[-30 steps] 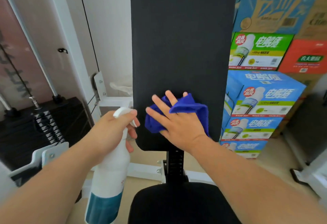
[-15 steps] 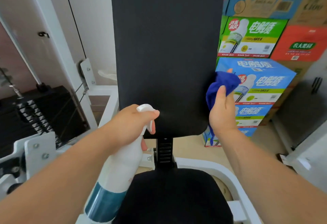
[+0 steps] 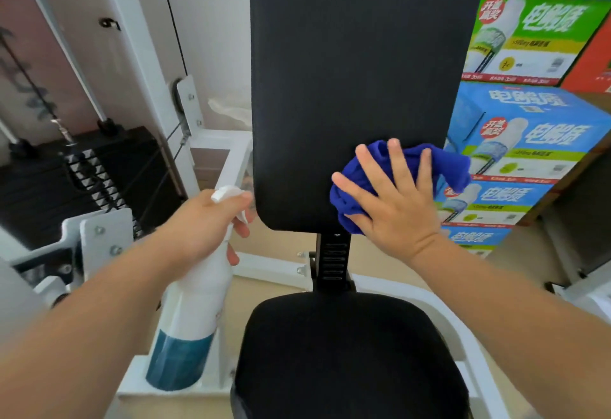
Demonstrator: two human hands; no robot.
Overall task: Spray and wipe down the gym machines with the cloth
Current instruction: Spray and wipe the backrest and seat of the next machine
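A tall black back pad (image 3: pixel 357 87) of a gym machine stands upright in front of me, above a black seat pad (image 3: pixel 344 352). My right hand (image 3: pixel 396 207) lies flat with spread fingers on a crumpled blue cloth (image 3: pixel 357 187), pressing it against the pad's lower right corner. My left hand (image 3: pixel 205 226) grips the neck of a white spray bottle (image 3: pixel 191 306) with a teal base, held just left of the pad's lower edge, nozzle toward the pad.
A black weight stack (image 3: pixel 66 180) with white frame posts (image 3: pixel 139 64) stands at the left. Stacked blue and green drink cartons (image 3: pixel 529 140) fill the right side behind the pad. A black slotted post (image 3: pixel 334 260) joins pad and seat.
My right hand moved the cloth from the pad's right edge back onto its front face at the lower right, fingers now spread flat. The left hand keeps holding the bottle.
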